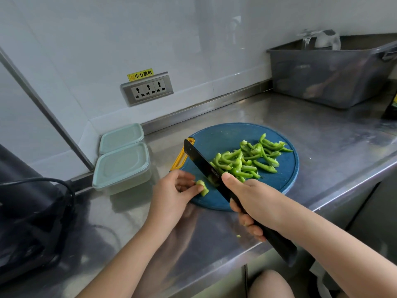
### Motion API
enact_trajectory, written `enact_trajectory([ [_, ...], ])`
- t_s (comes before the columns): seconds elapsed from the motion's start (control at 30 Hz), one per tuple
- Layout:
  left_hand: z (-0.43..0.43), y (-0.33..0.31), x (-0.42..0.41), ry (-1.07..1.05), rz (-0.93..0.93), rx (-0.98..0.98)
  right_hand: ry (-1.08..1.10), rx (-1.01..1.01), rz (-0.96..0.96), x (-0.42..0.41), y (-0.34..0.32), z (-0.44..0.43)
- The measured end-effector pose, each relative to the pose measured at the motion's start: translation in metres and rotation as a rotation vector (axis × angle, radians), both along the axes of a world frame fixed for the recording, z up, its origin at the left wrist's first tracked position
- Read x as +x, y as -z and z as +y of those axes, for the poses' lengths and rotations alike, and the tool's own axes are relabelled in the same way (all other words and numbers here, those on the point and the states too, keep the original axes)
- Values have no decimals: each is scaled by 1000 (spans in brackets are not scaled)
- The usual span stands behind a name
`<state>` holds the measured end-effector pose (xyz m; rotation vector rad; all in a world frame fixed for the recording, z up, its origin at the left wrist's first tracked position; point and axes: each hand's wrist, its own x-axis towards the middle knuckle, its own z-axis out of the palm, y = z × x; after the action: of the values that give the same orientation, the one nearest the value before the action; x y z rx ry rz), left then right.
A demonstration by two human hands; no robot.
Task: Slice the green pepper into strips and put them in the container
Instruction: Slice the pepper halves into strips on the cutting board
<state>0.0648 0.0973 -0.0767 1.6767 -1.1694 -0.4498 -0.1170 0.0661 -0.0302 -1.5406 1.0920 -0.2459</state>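
A round blue cutting board [217,136] with a yellow handle lies on the steel counter. A pile of green pepper strips [247,160] covers its right half. My left hand [171,194] pinches a small remaining piece of green pepper [203,187] at the board's near left edge. My right hand [251,201] grips the handle of a black knife [202,162], whose blade points away and to the left, just right of that piece. Two pale green lidded containers [122,166] stand left of the board, both closed.
A dark appliance with a black cable [32,211] stands at the left. A grey plastic tub [328,72] holding a kettle sits at the back right. A wall socket panel [148,89] is behind the board. The counter's front edge [214,269] runs near my arms.
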Motion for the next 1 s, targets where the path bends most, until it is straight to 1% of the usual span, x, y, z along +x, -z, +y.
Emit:
enact_trajectory([
  [0.07, 0, 0, 1, -18, 6, -2, -13, -8, 5, 2, -1, 3],
  [0.27, 1, 3, 2, -46, -103, 2, 3, -14, 1, 9, 5, 8],
  [0.4, 1, 0, -1, -7, -84, 12, -2, 22, -31, 12, 6, 9],
  [0.63, 1, -2, -1, 3, -100, 4, -3, 45, -4, 14, 4, 9],
  [0.83, 3, -2, 0, -5, -119, 5, -4, 66, 57, 22, 1, 10],
  [0.93, 3, -2, 1, -12, -106, 15, -19, 38, 140, 27, -2, 9],
  [1.0, 2, -2, 2, -5, -90, 10, -28, 62, 205, 32, -8, 7],
])
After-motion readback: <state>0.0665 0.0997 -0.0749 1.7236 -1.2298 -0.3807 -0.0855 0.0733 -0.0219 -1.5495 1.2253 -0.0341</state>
